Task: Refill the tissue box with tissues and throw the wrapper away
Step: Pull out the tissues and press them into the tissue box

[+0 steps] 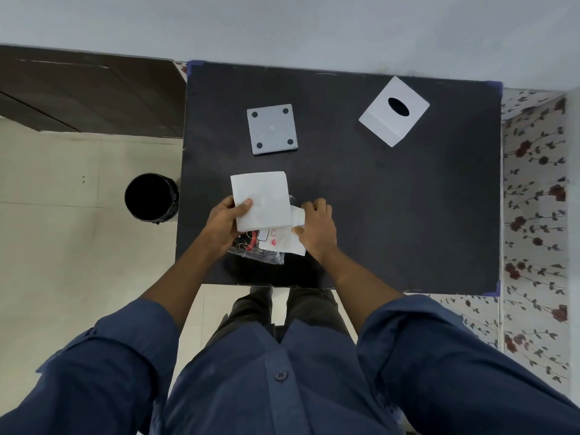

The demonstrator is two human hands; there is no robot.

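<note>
A white stack of tissues (pixel 262 199) is held above the near part of the black table (pixel 392 199). My left hand (pixel 224 226) grips its left side, thumb on top. My right hand (pixel 317 229) pinches the stack's right edge and the clear plastic wrapper (pixel 276 244), which has red print and hangs below the stack. The white tissue box shell (pixel 394 111), with a dark oval slot, stands at the far right. Its grey base plate (pixel 272 129), with four dark pads, lies apart at the far middle.
A black round bin (pixel 151 197) stands on the tiled floor just left of the table. A dark wooden cabinet (pixel 88 92) is at the far left. Floral-patterned wall covering (pixel 533 189) runs along the table's right side.
</note>
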